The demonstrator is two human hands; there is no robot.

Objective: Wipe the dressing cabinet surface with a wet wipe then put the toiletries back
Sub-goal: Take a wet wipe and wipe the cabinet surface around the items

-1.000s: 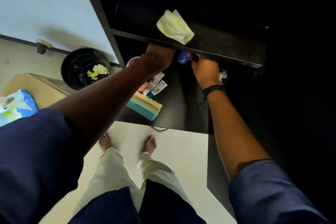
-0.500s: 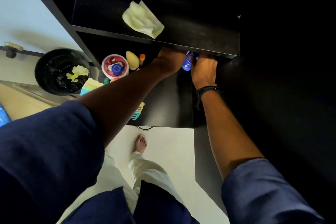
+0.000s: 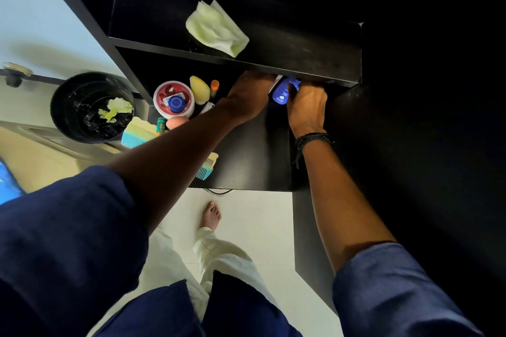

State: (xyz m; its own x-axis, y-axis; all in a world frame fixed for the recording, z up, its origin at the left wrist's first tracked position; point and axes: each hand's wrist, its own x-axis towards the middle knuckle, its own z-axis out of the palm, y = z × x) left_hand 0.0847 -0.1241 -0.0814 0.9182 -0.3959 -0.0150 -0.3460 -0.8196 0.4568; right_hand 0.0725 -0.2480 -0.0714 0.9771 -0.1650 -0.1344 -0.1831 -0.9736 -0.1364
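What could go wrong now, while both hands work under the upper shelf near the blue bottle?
1. The right hand grips the blue bottle under the shelf edge; lifting it could knock it there.
2. The left forearm lies over the comb and close to the red-lidded jar; pulling back might sweep them.
3. The wipe lies near the shelf edge and might drop.

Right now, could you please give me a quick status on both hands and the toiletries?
Right hand shut on dark blue lotion bottle. Left hand beside it, grip hidden. Pale yellow wipe on upper shelf, overhanging both hands.
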